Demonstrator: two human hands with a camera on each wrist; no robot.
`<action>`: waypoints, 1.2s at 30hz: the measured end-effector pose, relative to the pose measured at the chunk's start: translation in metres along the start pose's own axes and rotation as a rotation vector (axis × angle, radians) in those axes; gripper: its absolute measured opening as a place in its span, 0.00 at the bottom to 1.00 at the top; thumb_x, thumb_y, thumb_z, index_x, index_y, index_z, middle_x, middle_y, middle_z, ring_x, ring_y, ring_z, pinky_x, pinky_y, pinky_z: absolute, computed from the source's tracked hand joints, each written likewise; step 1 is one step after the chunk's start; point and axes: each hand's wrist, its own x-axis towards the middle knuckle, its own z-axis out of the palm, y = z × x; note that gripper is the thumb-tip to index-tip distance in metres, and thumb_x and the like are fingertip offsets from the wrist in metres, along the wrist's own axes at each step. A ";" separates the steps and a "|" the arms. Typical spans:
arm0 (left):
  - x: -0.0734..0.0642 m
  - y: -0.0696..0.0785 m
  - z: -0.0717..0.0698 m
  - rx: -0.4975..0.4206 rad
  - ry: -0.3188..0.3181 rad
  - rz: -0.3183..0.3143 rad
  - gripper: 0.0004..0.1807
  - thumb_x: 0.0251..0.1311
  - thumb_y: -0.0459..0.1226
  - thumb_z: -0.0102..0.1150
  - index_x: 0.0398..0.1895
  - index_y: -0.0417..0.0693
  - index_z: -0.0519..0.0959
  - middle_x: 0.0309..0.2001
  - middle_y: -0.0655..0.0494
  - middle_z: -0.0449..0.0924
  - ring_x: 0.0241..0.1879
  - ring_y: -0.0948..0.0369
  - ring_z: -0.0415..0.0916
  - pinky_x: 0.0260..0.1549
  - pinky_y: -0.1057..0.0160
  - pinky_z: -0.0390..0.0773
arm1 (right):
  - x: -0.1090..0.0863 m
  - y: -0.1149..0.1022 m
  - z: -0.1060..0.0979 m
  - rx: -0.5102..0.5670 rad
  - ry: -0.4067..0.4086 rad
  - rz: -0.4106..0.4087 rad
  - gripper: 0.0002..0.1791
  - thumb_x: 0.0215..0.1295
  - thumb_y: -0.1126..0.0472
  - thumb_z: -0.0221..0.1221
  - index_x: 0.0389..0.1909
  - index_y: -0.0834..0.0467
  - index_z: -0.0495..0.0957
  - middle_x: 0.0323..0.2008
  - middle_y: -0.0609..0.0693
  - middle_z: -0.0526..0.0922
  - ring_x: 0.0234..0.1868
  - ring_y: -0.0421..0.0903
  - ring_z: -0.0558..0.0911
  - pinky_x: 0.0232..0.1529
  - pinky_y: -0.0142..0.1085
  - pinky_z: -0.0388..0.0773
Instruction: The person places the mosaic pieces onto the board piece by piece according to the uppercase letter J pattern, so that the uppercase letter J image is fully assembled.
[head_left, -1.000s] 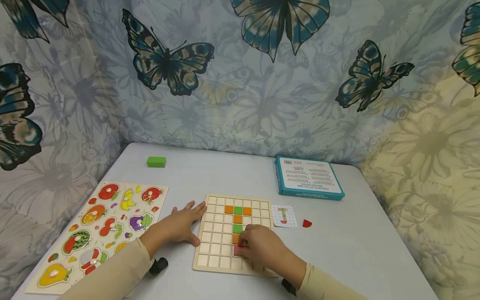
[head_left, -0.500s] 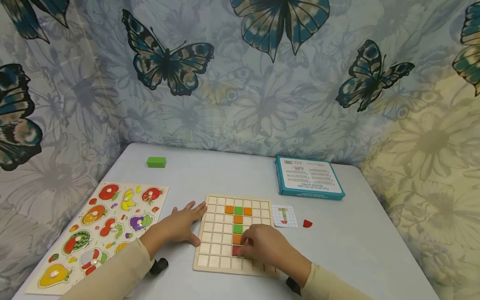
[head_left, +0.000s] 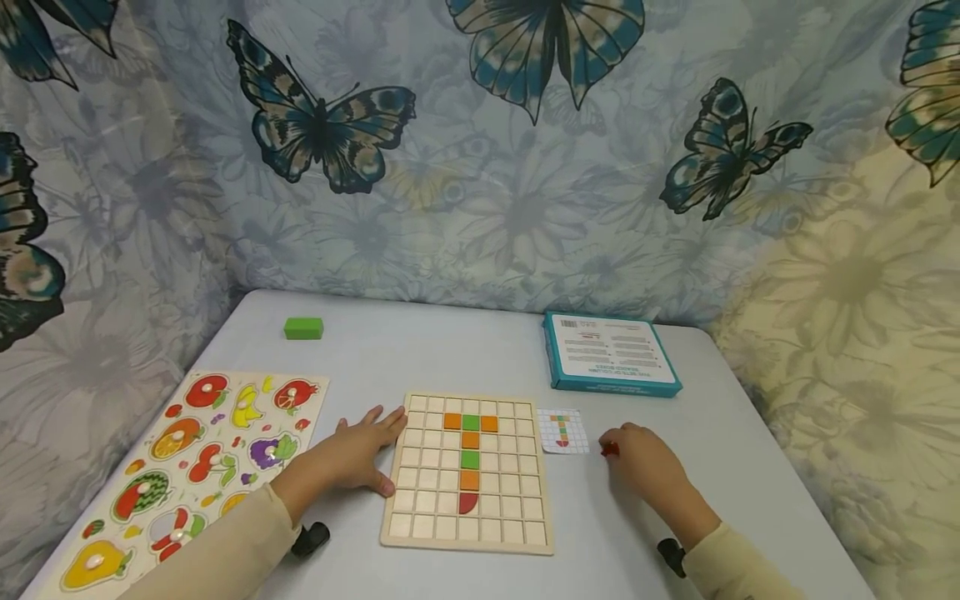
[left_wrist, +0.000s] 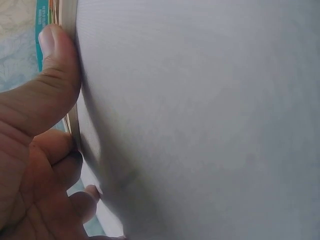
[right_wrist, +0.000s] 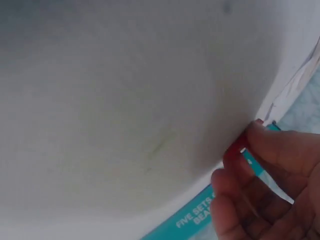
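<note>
A wooden grid board [head_left: 510, 505] lies flat on the table. On it, orange and green square tiles form a T, with a red quarter-round tile [head_left: 468, 503] at the foot of the stem. Spread along the board's left edge is my left hand [head_left: 347, 457], its thumb and fingertips touching the frame; the left wrist view shows the thumb [left_wrist: 57, 65] against the edge. Right of the board, my right hand [head_left: 652, 468] pinches another red tile [right_wrist: 239, 145] between thumb and finger, close to the tabletop. The fingers cover much of that tile.
A small pattern card [head_left: 564, 432] lies between the board and my right hand. Behind it is a teal-edged box [head_left: 611, 354]. A fruit puzzle board [head_left: 247, 450] lies at left, partly under my left forearm, and a green block [head_left: 303, 328] sits at the back left.
My right hand has left the red tile on the board and moved right to the loose red tile, which it now pinches. My left hand stays at the board's edge.
</note>
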 end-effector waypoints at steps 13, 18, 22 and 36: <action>-0.002 -0.002 0.002 -0.003 0.014 0.008 0.60 0.36 0.50 0.78 0.76 0.47 0.58 0.77 0.57 0.49 0.75 0.47 0.39 0.61 0.27 0.43 | -0.004 0.009 -0.002 0.119 -0.033 0.075 0.08 0.55 0.61 0.69 0.32 0.61 0.82 0.25 0.47 0.77 0.28 0.46 0.73 0.33 0.42 0.77; -0.001 -0.002 0.002 0.001 0.016 0.011 0.60 0.36 0.51 0.78 0.76 0.47 0.58 0.77 0.56 0.49 0.75 0.46 0.39 0.61 0.27 0.44 | -0.007 -0.013 -0.011 0.136 -0.001 0.077 0.11 0.52 0.56 0.70 0.27 0.58 0.80 0.20 0.47 0.73 0.24 0.45 0.71 0.24 0.37 0.71; -0.002 -0.002 0.001 0.004 0.016 0.004 0.60 0.36 0.51 0.78 0.76 0.47 0.58 0.77 0.56 0.49 0.75 0.46 0.39 0.61 0.27 0.44 | -0.010 -0.066 -0.014 0.167 0.056 -0.055 0.13 0.50 0.52 0.71 0.26 0.56 0.80 0.21 0.44 0.73 0.23 0.42 0.71 0.23 0.35 0.70; -0.002 -0.004 0.003 0.008 0.041 0.022 0.60 0.35 0.50 0.78 0.75 0.46 0.59 0.76 0.56 0.50 0.75 0.45 0.41 0.61 0.26 0.44 | -0.011 -0.192 0.021 0.042 0.063 -0.550 0.12 0.54 0.51 0.68 0.20 0.48 0.76 0.14 0.34 0.65 0.16 0.33 0.65 0.15 0.28 0.62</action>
